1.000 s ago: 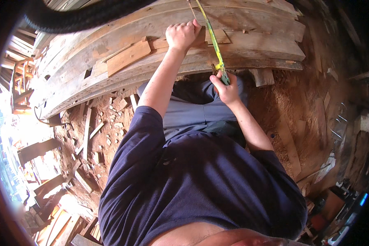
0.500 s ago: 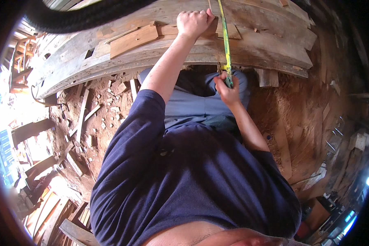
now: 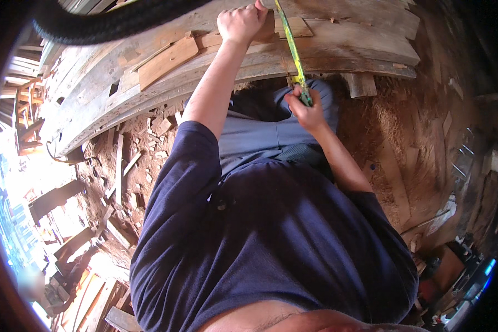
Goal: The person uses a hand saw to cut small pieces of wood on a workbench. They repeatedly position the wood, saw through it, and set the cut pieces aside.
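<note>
A bow saw with a yellow-green frame runs from the plank bench back toward my lap. My right hand is wrapped round its green handle end, just above my thighs. Its thin blade lies beside the frame on the left, and the far end is cut off by the top of the picture. My left hand is closed on a small brown piece of wood on the bench, left of the saw, with the thumb raised. How far the fingers wrap round the wood is hidden.
The bench of thick weathered planks spans the front, with a loose board to the left. Offcuts and sticks litter the sawdust-covered ground at left. A black padded strap crosses the upper left. Assorted items lie at lower right.
The whole view has shifted and turned slightly, so bench and hands appear higher. Both hands keep their grips; any saw stroke is too slight to tell.
</note>
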The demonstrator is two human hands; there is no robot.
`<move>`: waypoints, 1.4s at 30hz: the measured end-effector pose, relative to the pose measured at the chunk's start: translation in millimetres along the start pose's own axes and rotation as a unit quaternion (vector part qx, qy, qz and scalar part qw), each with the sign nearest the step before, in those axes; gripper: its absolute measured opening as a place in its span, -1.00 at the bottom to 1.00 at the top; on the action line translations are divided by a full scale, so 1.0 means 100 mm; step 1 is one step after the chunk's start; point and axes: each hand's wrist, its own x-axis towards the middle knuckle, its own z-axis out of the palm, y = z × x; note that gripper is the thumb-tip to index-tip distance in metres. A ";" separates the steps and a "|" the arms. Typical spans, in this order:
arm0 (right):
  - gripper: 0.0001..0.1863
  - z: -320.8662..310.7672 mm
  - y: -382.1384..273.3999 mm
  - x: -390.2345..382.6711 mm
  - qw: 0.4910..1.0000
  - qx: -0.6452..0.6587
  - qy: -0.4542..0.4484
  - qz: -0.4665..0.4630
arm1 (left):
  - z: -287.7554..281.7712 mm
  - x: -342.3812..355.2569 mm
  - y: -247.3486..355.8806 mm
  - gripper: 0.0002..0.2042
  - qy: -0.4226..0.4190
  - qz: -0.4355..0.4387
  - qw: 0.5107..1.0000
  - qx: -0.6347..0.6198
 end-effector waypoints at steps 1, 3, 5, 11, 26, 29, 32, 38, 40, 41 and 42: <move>-0.72 -0.04 -0.02 -0.01 1.000 0.019 0.015 0.019 | 0.00 0.00 0.00 -0.53 0.014 0.002 1.000 -0.014; -0.72 -0.09 -0.09 0.07 1.000 0.008 0.003 0.006 | -0.04 -0.01 0.00 -0.53 0.036 0.006 0.998 -0.043; -0.72 -0.07 -0.12 0.21 0.999 -0.009 -0.008 -0.041 | -0.13 -0.04 0.03 -0.53 0.046 0.013 0.998 -0.050; -0.71 0.05 0.00 0.25 0.998 0.007 -0.031 -0.047 | -0.31 -0.03 0.07 -0.64 -0.012 -0.024 0.994 -0.111; -0.69 0.16 0.01 0.26 0.998 0.054 -0.013 0.004 | -0.06 -0.02 0.02 -0.50 -0.017 -0.001 0.999 -0.038; -0.69 0.10 0.06 -0.06 1.000 0.020 -0.003 0.023 | -0.07 0.04 0.02 -0.50 -0.081 -0.021 0.996 -0.005; -0.71 -0.06 -0.03 -0.01 0.999 0.007 -0.003 -0.041 | -0.13 0.02 0.03 -0.50 -0.084 -0.019 0.996 -0.017; -0.69 -0.06 -0.16 0.36 0.998 -0.019 -0.014 -0.062 | -0.17 -0.04 0.08 -0.50 0.037 0.009 0.996 -0.082; -0.70 0.02 -0.10 0.25 0.999 0.028 -0.015 -0.028 | -0.14 -0.02 0.06 -0.50 0.035 0.008 0.997 -0.065; -0.71 0.04 -0.07 0.17 1.000 0.016 -0.017 0.007 | -0.13 -0.01 0.06 -0.50 0.026 0.007 0.998 -0.059; -0.71 0.07 -0.04 0.04 1.000 0.017 -0.018 0.002 | -0.10 0.00 0.06 -0.50 0.019 0.004 0.998 -0.053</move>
